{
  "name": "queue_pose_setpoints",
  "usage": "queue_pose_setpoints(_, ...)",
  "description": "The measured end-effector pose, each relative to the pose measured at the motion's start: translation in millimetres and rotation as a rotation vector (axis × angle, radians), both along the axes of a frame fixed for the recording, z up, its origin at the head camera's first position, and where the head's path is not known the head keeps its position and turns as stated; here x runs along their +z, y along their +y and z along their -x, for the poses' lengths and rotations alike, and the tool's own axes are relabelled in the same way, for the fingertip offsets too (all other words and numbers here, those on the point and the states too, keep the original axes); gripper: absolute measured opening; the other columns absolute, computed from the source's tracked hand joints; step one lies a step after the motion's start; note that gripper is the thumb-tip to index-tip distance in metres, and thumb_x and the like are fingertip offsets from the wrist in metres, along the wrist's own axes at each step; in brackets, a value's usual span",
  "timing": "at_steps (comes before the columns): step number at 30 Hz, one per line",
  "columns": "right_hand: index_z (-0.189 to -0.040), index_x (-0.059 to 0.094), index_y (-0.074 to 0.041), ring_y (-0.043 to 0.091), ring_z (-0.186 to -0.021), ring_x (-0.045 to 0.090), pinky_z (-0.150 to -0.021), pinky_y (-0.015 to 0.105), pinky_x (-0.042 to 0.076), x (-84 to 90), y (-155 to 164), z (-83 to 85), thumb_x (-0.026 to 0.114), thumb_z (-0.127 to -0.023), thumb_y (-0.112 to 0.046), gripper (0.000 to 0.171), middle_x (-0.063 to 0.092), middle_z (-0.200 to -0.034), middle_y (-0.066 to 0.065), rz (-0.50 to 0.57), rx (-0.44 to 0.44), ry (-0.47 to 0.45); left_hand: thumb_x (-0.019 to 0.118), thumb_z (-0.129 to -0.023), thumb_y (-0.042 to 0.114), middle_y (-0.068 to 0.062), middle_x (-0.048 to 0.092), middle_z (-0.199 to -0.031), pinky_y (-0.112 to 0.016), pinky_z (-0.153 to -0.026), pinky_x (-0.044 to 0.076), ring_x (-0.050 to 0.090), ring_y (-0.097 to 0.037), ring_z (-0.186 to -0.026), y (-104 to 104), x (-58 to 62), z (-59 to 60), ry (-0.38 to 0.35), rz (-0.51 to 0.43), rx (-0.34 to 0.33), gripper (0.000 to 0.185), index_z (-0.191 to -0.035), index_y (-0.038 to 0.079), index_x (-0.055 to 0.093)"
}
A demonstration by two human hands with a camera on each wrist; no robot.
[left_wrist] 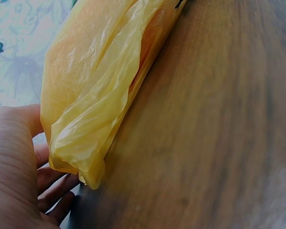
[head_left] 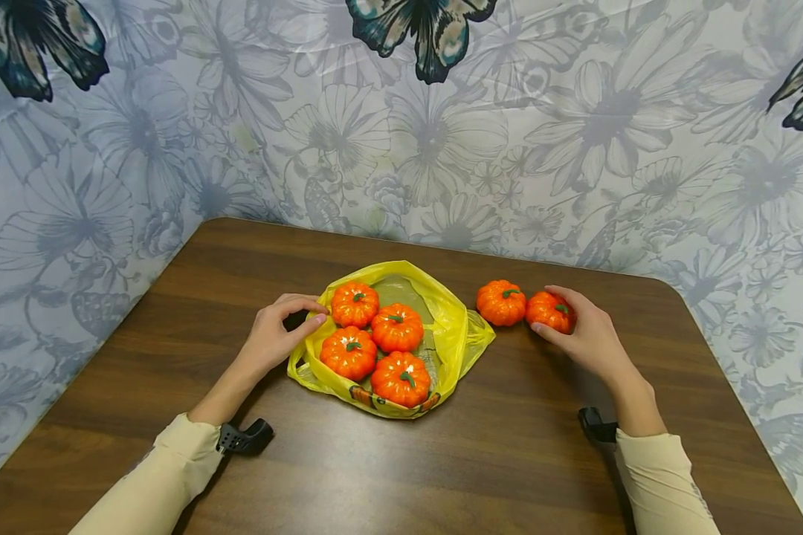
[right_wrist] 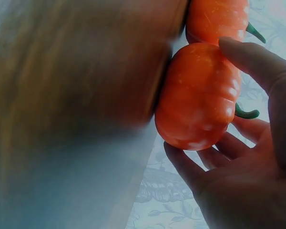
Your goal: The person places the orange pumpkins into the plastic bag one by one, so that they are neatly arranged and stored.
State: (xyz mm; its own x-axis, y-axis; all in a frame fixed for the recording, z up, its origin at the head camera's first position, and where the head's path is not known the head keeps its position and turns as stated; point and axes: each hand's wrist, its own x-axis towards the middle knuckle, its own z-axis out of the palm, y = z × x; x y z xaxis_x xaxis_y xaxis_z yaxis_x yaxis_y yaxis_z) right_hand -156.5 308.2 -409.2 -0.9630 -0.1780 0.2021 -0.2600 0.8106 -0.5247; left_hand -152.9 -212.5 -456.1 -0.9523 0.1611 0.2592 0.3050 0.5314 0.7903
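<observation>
A yellow plastic bag (head_left: 451, 327) lies spread open on the table, with several small orange pumpkins (head_left: 398, 328) with green stems inside it. At the bag's left rim, the thumb and forefinger of my left hand (head_left: 277, 334) pinch the plastic; in the left wrist view the bag (left_wrist: 95, 95) covers the fingertips. To the right of the bag, my right hand (head_left: 592, 334) grips a small pumpkin (head_left: 549, 312) between thumb and fingers. That pumpkin (right_wrist: 198, 98) touches another pumpkin (head_left: 501, 302) on its left, which stands beside the bag's right handle.
The brown wooden table (head_left: 375, 475) has rounded far corners and ends against a wall covering (head_left: 435, 148) with flowers and butterflies. Each wrist wears a black strap (head_left: 246, 437).
</observation>
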Motion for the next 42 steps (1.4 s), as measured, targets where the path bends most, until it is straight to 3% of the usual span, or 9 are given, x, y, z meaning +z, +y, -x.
queue_pose_setpoints(20, -0.153, 0.045, -0.001, 0.050, -0.133, 0.052, -0.110, 0.070, 0.041, -1.0, 2.4, 1.4, 0.087, -0.088, -0.025, 0.081, 0.053, -0.150, 0.028, 0.004, -0.011, -0.045, 0.077, -0.098, 0.025, -0.009, 0.073, -0.129, -0.057, -0.115, 0.041, 0.061, -0.029, -0.128, 0.4, 2.5, -0.6, -0.007, 0.000, -0.001, 0.017, -0.110, 0.015, 0.081)
queue_pose_setpoints(26, -0.151, 0.042, 0.000, 0.049, -0.131, 0.055, -0.109, 0.068, 0.042, -0.2, 3.4, 0.4, 0.089, -0.086, -0.027, 0.084, 0.055, -0.148, 0.029, 0.046, -0.066, -0.001, 0.078, -0.098, 0.025, -0.008, 0.073, -0.129, -0.055, -0.115, 0.041, 0.060, -0.026, -0.128, 0.7, 4.2, -1.1, -0.010, -0.011, -0.009, 0.017, -0.111, 0.015, 0.081)
queue_pose_setpoints(36, -0.150, 0.051, -0.008, 0.043, -0.122, 0.061, -0.102, 0.061, 0.048, 4.6, 1.7, 0.3, 0.089, -0.086, -0.031, 0.079, 0.061, -0.143, 0.021, 0.108, -0.186, 0.101, 0.077, -0.098, 0.025, -0.009, 0.073, -0.129, -0.057, -0.115, 0.041, 0.060, -0.028, -0.128, 0.9, 5.5, -1.3, -0.015, -0.008, -0.013, 0.018, -0.111, 0.013, 0.080)
queue_pose_setpoints(42, -0.152, 0.052, -0.011, 0.038, -0.126, 0.061, -0.104, 0.060, 0.049, 11.5, -2.0, -1.2, 0.089, -0.086, -0.035, 0.079, 0.061, -0.145, 0.016, 0.142, -0.232, 0.108, 0.077, -0.098, 0.024, -0.009, 0.073, -0.128, -0.057, -0.114, 0.041, 0.061, -0.028, -0.127, 1.0, 5.2, -1.9, -0.003, -0.014, -0.016, 0.016, -0.110, 0.014, 0.081)
